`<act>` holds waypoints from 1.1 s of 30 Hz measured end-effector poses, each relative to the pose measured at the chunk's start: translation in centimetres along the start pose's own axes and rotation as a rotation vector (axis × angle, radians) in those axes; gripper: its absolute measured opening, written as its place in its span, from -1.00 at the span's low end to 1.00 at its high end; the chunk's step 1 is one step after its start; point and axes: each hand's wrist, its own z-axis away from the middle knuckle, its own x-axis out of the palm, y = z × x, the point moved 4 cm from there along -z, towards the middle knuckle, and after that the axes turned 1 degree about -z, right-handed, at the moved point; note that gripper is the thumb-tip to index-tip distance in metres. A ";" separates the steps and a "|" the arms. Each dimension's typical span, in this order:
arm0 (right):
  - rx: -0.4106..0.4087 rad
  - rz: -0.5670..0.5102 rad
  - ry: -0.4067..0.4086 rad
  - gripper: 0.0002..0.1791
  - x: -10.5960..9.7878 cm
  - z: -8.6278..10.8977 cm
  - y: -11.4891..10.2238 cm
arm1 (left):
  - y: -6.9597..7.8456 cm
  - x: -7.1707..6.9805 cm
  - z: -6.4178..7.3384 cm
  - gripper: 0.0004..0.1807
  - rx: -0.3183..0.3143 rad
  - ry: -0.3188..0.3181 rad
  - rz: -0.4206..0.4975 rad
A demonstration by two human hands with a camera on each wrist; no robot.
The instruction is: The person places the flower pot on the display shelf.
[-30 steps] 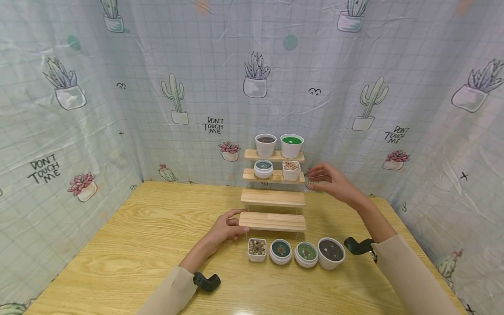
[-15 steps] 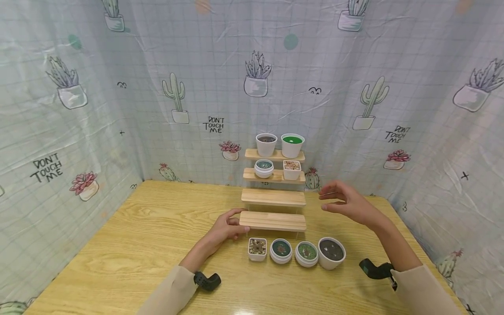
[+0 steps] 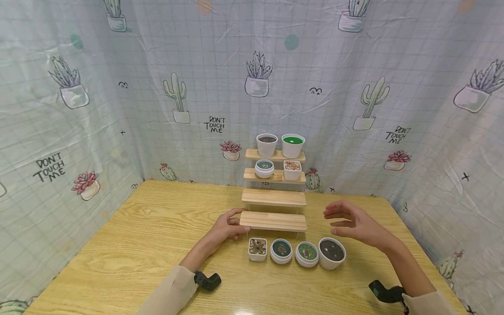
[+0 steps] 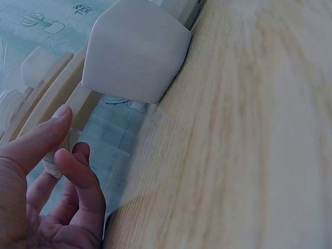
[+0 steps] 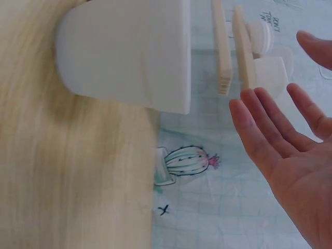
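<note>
My left hand (image 3: pixel 223 227) grips the left end of the lowest board of a tiered wooden plant stand (image 3: pixel 273 221), thumb at the front edge and fingers behind. Just right of a white pot of dark soil (image 3: pixel 331 251), my right hand (image 3: pixel 358 224) hovers with relaxed, parted fingers around nothing. That pot ends a front row with a square pebble-filled pot (image 3: pixel 257 249), a round pot with dark green top (image 3: pixel 281 250) and a round pot with mossy green top (image 3: pixel 306 254). In the left wrist view the square pot (image 4: pixel 136 52) stands beyond my thumb.
The top board bears a grey-brown-filled pot (image 3: pixel 267 145) and a bright green-topped pot (image 3: pixel 293 145). Below them sit a small round pot (image 3: pixel 264 169) and a square pot of pinkish stones (image 3: pixel 292 170). A printed curtain (image 3: pixel 204 57) surrounds the wooden table (image 3: pixel 165 218).
My right hand has moved away from the stand's second board, down and to the right, toward the dark-soil pot. The left hand keeps its place on the lowest board.
</note>
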 end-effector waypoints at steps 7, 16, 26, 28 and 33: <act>0.011 -0.001 -0.051 -0.43 0.5 0.9 0.7 | -0.2 0.0 -0.2 -0.20 0.003 -0.007 -0.005; 0.036 -0.036 -0.148 -0.36 0.9 1.4 1.7 | -0.2 0.0 -0.2 -0.20 0.014 -0.008 0.011; 0.052 -0.070 -0.244 -0.32 1.3 1.8 2.6 | -0.3 0.0 -0.1 -0.19 0.010 -0.008 0.009; 0.056 -0.081 -0.257 -0.30 1.5 1.8 2.7 | -0.3 -0.1 -0.1 -0.19 0.010 -0.008 0.011; 0.087 -0.084 -0.278 -0.26 1.7 1.9 3.2 | -0.3 -0.1 -0.3 -0.19 0.004 -0.006 0.019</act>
